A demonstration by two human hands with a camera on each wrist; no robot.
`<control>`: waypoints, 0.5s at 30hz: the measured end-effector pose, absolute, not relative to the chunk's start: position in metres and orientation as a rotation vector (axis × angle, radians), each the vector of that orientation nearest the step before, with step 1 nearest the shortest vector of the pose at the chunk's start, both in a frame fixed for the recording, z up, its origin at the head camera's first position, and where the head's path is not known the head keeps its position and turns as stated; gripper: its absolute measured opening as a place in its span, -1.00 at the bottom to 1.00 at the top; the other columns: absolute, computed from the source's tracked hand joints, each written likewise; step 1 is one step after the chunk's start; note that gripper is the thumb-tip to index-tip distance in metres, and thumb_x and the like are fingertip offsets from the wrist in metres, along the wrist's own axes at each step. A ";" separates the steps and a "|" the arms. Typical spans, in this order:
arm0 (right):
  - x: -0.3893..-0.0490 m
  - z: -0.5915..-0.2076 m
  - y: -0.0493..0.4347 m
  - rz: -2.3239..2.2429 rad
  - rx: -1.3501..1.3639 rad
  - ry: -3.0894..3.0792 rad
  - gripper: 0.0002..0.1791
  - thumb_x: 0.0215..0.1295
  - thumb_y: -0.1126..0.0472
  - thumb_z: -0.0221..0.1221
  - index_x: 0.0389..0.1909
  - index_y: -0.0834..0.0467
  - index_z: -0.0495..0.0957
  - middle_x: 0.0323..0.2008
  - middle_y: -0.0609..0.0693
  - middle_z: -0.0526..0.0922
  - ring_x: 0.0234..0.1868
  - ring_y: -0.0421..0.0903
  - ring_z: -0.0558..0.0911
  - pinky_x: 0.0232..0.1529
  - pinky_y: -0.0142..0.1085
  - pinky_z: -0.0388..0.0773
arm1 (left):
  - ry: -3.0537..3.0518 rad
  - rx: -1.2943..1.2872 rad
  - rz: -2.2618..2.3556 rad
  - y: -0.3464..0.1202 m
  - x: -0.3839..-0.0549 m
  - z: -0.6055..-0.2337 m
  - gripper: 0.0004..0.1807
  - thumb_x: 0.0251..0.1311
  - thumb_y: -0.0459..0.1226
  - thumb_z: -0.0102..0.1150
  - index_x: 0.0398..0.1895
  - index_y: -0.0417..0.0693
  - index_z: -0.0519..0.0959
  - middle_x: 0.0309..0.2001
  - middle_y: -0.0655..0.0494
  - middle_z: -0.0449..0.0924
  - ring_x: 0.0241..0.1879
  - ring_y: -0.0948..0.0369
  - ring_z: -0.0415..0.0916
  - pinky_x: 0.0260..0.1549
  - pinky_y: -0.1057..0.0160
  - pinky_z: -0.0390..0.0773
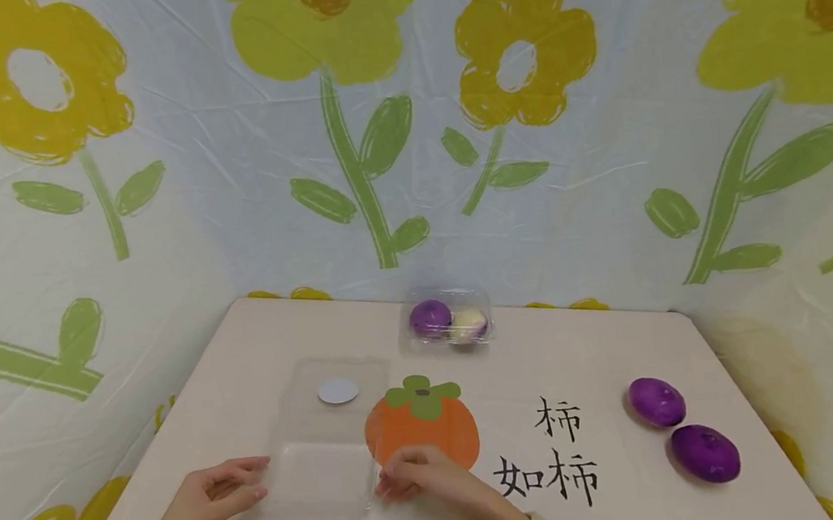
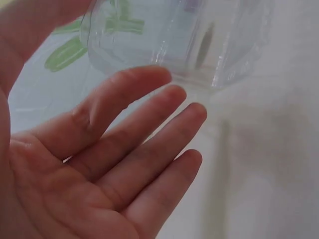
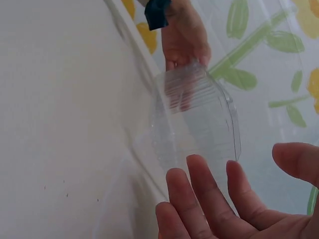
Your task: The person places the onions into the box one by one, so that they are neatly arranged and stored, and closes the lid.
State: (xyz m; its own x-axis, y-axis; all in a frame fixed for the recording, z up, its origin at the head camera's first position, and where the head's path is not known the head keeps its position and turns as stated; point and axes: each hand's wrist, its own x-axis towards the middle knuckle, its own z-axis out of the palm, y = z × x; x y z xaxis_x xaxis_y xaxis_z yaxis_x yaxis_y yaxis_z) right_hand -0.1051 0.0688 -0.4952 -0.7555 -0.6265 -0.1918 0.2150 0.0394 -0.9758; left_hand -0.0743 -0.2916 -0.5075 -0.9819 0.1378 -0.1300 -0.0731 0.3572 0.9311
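Observation:
A clear plastic clamshell box lies unfolded on the table between my hands, its lid half pointing away from me. A white oval label shows on the lid part. My left hand is at the box's left side, fingers spread and loosely extended, holding nothing. At the opposite side, my right hand has its fingertips right at the box's right edge. In the right wrist view its fingers are gently bent and apart, with the thumb away from them. The left wrist view shows the clear box just beyond the fingertips.
Another clear box at the back holds one purple round thing and one whitish-purple one. Two glossy purple egg-shaped things lie at the right. The table bears a printed persimmon and black characters. Flowered cloth surrounds it.

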 end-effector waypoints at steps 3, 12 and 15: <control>-0.107 -0.498 0.076 -1.760 -0.412 1.769 -0.68 0.43 0.22 0.13 -0.18 0.49 0.54 -0.19 0.26 0.73 -0.14 0.10 0.70 -0.06 -0.20 0.64 | 2.442 0.136 1.623 -0.284 -0.075 -0.508 -0.83 0.20 -0.24 0.37 -0.32 -0.19 0.65 0.15 -0.23 0.57 0.03 0.46 0.53 -0.06 0.46 0.54; -0.113 -0.499 0.103 -1.641 -0.428 1.870 -0.68 0.26 0.22 0.29 -0.38 0.48 0.56 -0.43 0.01 0.71 -0.36 -0.21 0.59 -0.29 -0.43 0.51 | 2.476 0.309 1.528 -0.258 -0.078 -0.508 -0.80 0.12 -0.19 0.44 -0.41 -0.06 0.59 0.13 -0.05 0.62 0.15 0.22 0.48 0.05 0.47 0.41; -0.116 -0.501 0.116 -1.618 -0.443 1.846 -0.66 0.27 0.21 0.29 -0.38 0.49 0.58 -0.43 0.03 0.72 -0.37 -0.19 0.58 -0.27 -0.40 0.52 | 2.499 0.370 1.498 -0.248 -0.078 -0.507 -0.77 0.08 -0.16 0.47 -0.43 -0.03 0.58 0.13 -0.05 0.62 0.18 0.01 0.49 0.07 0.43 0.41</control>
State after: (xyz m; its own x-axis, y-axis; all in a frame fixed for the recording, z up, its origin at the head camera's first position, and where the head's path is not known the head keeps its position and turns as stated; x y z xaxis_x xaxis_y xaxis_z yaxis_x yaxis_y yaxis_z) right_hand -0.1160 0.1157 -0.5006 -0.7411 -0.6275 -0.2390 0.1547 0.1868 -0.9701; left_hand -0.0783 -0.2476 -0.5069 -0.9477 0.3159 -0.0456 0.1088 0.4539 0.8844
